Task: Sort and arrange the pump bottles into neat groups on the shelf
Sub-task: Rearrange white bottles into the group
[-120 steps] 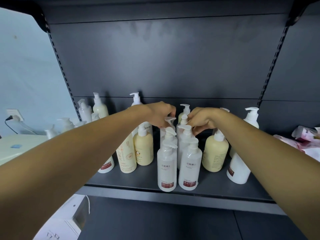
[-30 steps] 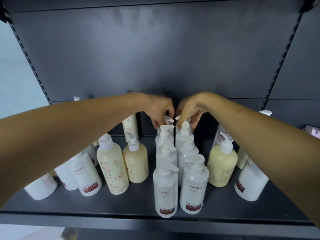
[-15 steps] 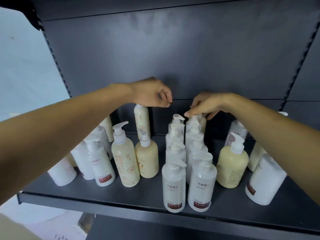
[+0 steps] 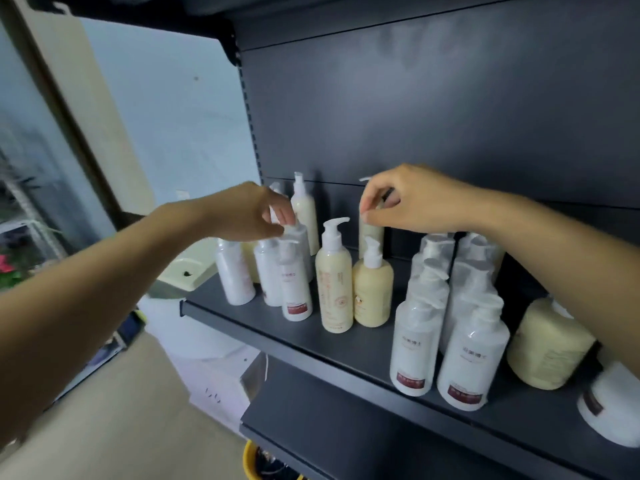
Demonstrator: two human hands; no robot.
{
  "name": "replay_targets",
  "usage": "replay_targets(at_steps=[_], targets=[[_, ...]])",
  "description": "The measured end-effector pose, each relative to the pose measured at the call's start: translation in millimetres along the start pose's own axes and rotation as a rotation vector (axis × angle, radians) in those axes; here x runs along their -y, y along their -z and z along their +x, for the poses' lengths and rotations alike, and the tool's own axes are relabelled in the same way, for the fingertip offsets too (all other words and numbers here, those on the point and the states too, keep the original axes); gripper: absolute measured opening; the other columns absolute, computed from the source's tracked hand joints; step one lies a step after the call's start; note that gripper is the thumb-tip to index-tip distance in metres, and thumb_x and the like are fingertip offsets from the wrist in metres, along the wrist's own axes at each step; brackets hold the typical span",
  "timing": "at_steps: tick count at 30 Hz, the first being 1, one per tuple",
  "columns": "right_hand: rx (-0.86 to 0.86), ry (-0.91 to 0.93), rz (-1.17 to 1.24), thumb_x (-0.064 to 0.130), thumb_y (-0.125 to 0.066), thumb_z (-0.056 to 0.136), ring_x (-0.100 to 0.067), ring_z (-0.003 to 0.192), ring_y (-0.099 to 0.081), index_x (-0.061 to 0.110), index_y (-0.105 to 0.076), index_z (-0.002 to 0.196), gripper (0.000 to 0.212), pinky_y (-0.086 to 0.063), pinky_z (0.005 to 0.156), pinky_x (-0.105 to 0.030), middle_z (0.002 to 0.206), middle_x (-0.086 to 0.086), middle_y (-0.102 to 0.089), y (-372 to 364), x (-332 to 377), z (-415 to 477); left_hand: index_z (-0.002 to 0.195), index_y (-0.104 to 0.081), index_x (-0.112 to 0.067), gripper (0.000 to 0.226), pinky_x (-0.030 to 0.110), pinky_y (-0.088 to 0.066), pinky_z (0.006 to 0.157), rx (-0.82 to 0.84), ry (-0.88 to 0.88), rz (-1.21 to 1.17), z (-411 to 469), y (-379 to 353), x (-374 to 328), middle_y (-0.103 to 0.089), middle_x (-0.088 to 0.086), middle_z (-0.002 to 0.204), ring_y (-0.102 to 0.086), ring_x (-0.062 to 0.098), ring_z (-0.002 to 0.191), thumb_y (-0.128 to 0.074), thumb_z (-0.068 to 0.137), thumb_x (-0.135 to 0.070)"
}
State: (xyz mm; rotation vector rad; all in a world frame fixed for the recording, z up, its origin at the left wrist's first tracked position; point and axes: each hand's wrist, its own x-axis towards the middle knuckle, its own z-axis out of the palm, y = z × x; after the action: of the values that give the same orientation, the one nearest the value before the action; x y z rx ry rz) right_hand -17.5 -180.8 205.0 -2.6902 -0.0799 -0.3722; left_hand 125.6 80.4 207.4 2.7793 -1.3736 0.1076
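Pump bottles stand on a dark grey shelf (image 4: 349, 344). My left hand (image 4: 252, 213) pinches the pump head of a white bottle (image 4: 300, 242) in the left cluster of white bottles (image 4: 294, 289). My right hand (image 4: 412, 202) grips the pump neck of a tall cream bottle (image 4: 370, 233) at the back. In front of that stand a tall cream bottle (image 4: 334, 285) and a squat cream bottle (image 4: 373, 294). Two neat rows of white bottles (image 4: 446, 344) run front to back under my right forearm. A fat cream bottle (image 4: 547, 344) stands further right.
A large white bottle (image 4: 613, 407) sits at the right frame edge. Below is a lower shelf (image 4: 381, 445), with a yellow container (image 4: 251, 457) beneath it. White boxes (image 4: 221, 386) and a cream appliance (image 4: 183, 271) lie left of the shelf end.
My view has swung left. My left hand left the rows and dropped onto a white bottle in the left cluster. My right hand moved left from the rows to the tall cream bottle at the back.
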Motion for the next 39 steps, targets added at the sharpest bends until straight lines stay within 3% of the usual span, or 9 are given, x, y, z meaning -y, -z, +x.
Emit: replay_targets(at_steps=[3, 7, 11, 16, 20, 25, 29, 34, 39], targets=[[0.02, 0.022, -0.05, 0.035, -0.075, 0.09, 0.004, 0.092, -0.066, 0.031, -0.074, 0.1, 0.01, -0.046, 0.074, -0.015, 0.101, 0.017, -0.075, -16.5, 6.2, -3.9, 0.13, -0.055, -0.038, 0.041, 0.038, -0.054, 0.091, 0.091, 0.02, 0.058, -14.2, -27.4, 2.1, -0.068, -0.01, 0.124, -0.066, 0.017, 0.109, -0.07, 0.092, -0.036], [0.039, -0.04, -0.069, 0.037, -0.075, 0.088, -0.007, 0.096, -0.067, 0.03, -0.069, 0.112, 0.026, -0.055, 0.089, -0.03, 0.108, 0.013, -0.071, -24.7, 10.3, -6.6, 0.14, -0.044, -0.036, 0.059, 0.04, -0.053, 0.088, 0.02, 0.049, 0.0, -7.9, -47.4, 1.6, -0.067, -0.007, 0.121, -0.066, 0.022, 0.105, -0.074, 0.09, -0.047], [0.121, -0.107, -0.131, 0.035, -0.077, 0.088, -0.007, 0.096, -0.067, 0.031, -0.069, 0.117, 0.031, -0.056, 0.092, -0.032, 0.111, 0.013, -0.072, -24.5, 14.7, -3.0, 0.139, -0.058, -0.029, 0.046, 0.031, -0.044, 0.079, 0.039, -0.011, 0.036, 6.0, -60.9, 4.1, -0.061, -0.009, 0.097, -0.06, 0.019, 0.093, -0.069, 0.096, -0.04], [0.223, -0.182, -0.296, 0.033, -0.082, 0.084, 0.001, 0.086, -0.062, 0.032, -0.074, 0.107, 0.024, -0.052, 0.077, -0.029, 0.106, 0.014, -0.074, -30.9, 15.7, 10.6, 0.114, -0.069, -0.024, 0.02, 0.03, -0.058, 0.071, 0.03, -0.136, -0.108, 15.4, -62.4, 15.0, -0.072, -0.01, 0.108, -0.067, 0.0, 0.059, -0.067, 0.098, -0.037], [0.238, -0.219, -0.271, 0.037, -0.083, 0.084, -0.005, 0.071, -0.072, 0.034, -0.068, 0.108, 0.029, -0.055, 0.067, -0.029, 0.1, 0.011, -0.076, -38.6, 11.3, 19.7, 0.096, -0.068, -0.019, 0.006, 0.014, -0.04, 0.06, -0.042, -0.246, -0.073, 9.3, -60.6, 22.1, -0.059, -0.009, 0.077, -0.058, -0.01, 0.066, -0.071, 0.096, -0.024], [0.249, -0.269, -0.208, 0.023, -0.083, 0.087, -0.016, 0.061, -0.078, 0.026, -0.073, 0.109, 0.024, -0.066, 0.072, -0.037, 0.083, -0.002, -0.079, -55.4, 1.8, 30.6, 0.096, -0.072, -0.018, 0.011, 0.016, -0.041, 0.064, -0.104, -0.305, -0.078, -15.1, -33.6, 31.9, -0.063, -0.002, 0.077, -0.059, 0.01, 0.072, -0.075, 0.095, -0.028], [0.18, -0.279, -0.124, 0.013, -0.083, 0.089, -0.019, 0.061, -0.079, 0.022, -0.076, 0.1, 0.015, -0.067, 0.074, -0.036, 0.089, -0.006, -0.077, -58.8, 3.7, 31.5, 0.1, -0.075, -0.026, 0.01, 0.012, -0.041, 0.063, -0.144, -0.42, -0.096, -40.1, -13.7, 21.6, -0.055, -0.016, 0.068, -0.058, -0.001, 0.077, -0.079, 0.092, -0.031], [0.124, -0.296, -0.115, 0.013, -0.083, 0.088, -0.022, 0.063, -0.079, 0.02, -0.076, 0.099, 0.014, -0.067, 0.074, -0.036, 0.087, -0.01, -0.075, -60.8, -6.0, 36.8, 0.097, -0.074, -0.023, 0.011, 0.02, -0.046, 0.067, -0.135, -0.526, -0.184, -50.6, -10.3, -18.7, -0.066, -0.006, 0.074, -0.059, 0.016, 0.072, -0.078, 0.093, -0.032], [0.086, -0.248, -0.164, 0.013, -0.076, 0.09, -0.025, 0.078, -0.076, 0.034, -0.067, 0.075, 0.028, -0.062, 0.067, -0.033, 0.086, -0.008, -0.075, -67.9, -8.6, 52.7, 0.097, -0.073, -0.02, 0.009, 0.033, -0.05, 0.079, -0.122, -0.546, -0.189, -34.0, -36.0, -71.6, -0.07, -0.005, 0.087, -0.059, 0.011, 0.079, -0.073, 0.096, -0.029]])
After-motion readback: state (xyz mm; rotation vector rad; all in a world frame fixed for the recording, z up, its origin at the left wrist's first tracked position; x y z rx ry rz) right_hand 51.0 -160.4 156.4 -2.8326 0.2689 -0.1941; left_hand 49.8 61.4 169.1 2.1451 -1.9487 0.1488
